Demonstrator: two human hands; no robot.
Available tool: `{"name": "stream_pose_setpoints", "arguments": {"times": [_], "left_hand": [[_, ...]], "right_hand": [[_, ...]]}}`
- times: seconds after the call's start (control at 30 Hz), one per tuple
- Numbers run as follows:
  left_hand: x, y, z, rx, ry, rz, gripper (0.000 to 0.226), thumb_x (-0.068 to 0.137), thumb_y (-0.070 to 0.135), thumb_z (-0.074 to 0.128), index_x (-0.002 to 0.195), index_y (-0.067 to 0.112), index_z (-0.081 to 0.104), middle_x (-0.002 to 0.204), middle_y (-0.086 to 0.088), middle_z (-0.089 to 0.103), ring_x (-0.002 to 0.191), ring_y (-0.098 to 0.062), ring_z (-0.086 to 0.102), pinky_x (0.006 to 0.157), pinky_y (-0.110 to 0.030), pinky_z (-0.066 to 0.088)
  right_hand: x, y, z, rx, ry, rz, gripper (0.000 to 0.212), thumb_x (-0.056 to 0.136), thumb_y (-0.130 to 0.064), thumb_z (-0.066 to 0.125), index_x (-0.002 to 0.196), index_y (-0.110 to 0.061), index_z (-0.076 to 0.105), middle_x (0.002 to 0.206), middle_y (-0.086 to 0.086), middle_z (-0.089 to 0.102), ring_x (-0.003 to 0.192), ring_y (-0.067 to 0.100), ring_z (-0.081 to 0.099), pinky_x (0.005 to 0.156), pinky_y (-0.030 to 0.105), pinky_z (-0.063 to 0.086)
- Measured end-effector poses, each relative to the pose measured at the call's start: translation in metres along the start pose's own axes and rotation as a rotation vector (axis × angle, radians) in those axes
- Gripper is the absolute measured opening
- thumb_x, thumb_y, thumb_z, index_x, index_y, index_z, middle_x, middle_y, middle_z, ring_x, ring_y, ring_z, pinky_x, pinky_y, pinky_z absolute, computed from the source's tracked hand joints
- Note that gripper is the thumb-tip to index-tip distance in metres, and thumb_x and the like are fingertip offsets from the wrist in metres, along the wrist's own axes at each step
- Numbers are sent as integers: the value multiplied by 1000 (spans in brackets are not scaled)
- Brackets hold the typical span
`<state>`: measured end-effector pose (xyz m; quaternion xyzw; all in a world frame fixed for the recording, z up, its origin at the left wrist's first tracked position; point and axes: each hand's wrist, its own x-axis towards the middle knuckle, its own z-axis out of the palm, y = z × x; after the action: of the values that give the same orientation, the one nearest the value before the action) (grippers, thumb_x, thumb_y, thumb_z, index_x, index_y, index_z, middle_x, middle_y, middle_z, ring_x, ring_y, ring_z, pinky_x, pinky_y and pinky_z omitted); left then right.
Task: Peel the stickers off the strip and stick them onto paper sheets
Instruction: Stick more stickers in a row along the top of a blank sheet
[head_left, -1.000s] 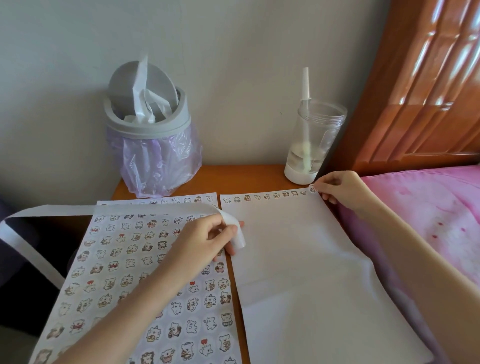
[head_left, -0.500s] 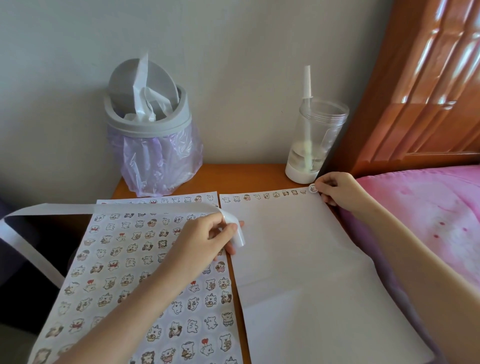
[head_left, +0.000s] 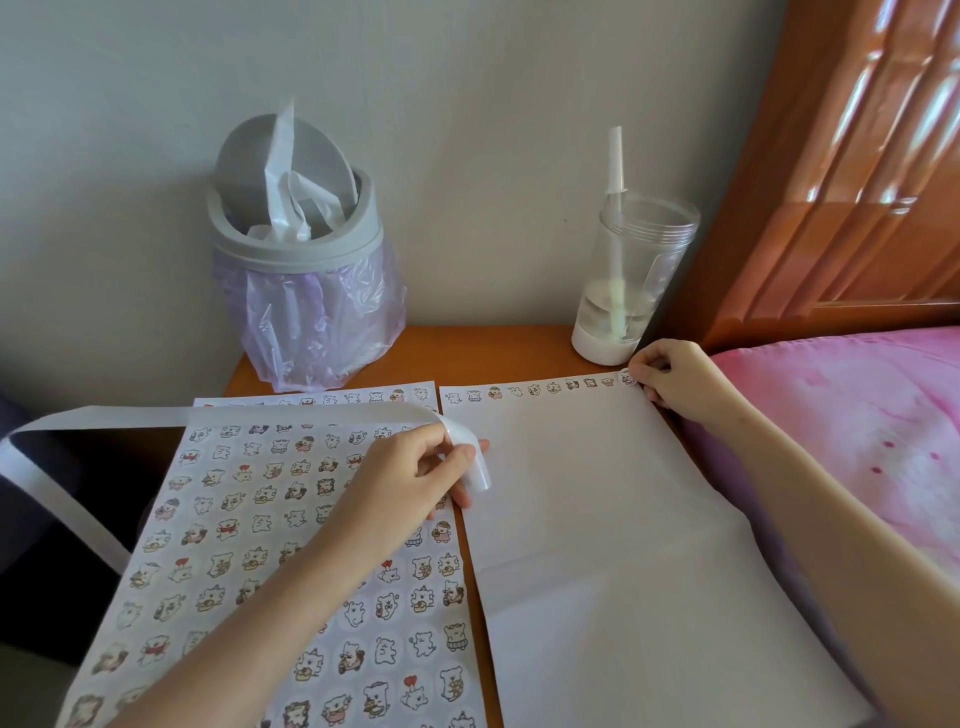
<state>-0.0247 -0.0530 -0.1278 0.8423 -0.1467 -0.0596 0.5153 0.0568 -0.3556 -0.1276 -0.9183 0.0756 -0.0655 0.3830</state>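
Nearest me, at the lower left of the frame, lies the filled sheet (head_left: 270, 597), covered edge to edge with little bear stickers. Over its upper right part my left hand (head_left: 410, 478) has its fingers curled and clamped on the strip (head_left: 234, 415), whose free end curls out past my thumb while the rest trails away to the left edge and loops down off the table (head_left: 498, 348).

The strip looks like thin, glossy backing: almost weightless, floppy and slippery. I judge it is best held close to the end I am working from, so it cannot swing about.

To the right is the blank sheet (head_left: 597, 530), light and easily shifted, with a single row of stickers along its top edge. At its upper right corner my right hand (head_left: 672, 376) has thumb and forefinger together on the sticker (head_left: 627, 377). It is tiny, soft and tacky, so I would take it only by its rim and press it flat from one side.

Farther back, against the wall, the grey bin (head_left: 301, 249) with a lilac liner holds crumpled white scraps. At the right, the clear cup (head_left: 636, 270) holds a straw and a little pale liquid at the bottom.
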Motion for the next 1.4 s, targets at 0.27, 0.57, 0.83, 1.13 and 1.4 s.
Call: {"name": "stream_pose_setpoints", "arguments": {"times": [0.27,0.57,0.83,1.13,1.4], "left_hand": [[0,1,0,-2,2,3,17,92,23,53,95,35,67,70,-1,72,45,0,50,44,-10,39],[1,-1,1,7,6,3,19,92,24,53,91,39,65,71,0,72,45,0,50,44,-10,40],[0,-1,0,-11,9,-9,19,93,22,53,101,28,69,67,1,71,46,2,52,45,-9,40],[0,-2,1,31,15,-19,19,91,25,53,98,18,70,66,4,71,49,1,53,46,-12,41],[1,-2,1,28,19,-20,19,92,26,53,97,21,70,66,5,71,48,1,52,47,-12,42]], "right_hand": [[0,-1,3,-62,37,-35,9,89,-7,60,80,-10,58,57,-1,55,49,11,48,54,20,39],[-2,-1,5,-95,60,-54,6,87,-7,62,82,-9,60,63,1,59,50,11,52,57,19,42],[-4,-2,4,-67,72,-48,10,80,-11,72,78,-9,62,62,3,59,47,7,52,58,23,42],[-2,-1,8,-69,143,0,22,81,-12,71,97,-9,56,63,2,58,61,16,54,57,18,38],[1,1,8,-45,159,42,16,84,-10,67,96,-3,61,55,2,57,51,10,52,56,18,39]]}}
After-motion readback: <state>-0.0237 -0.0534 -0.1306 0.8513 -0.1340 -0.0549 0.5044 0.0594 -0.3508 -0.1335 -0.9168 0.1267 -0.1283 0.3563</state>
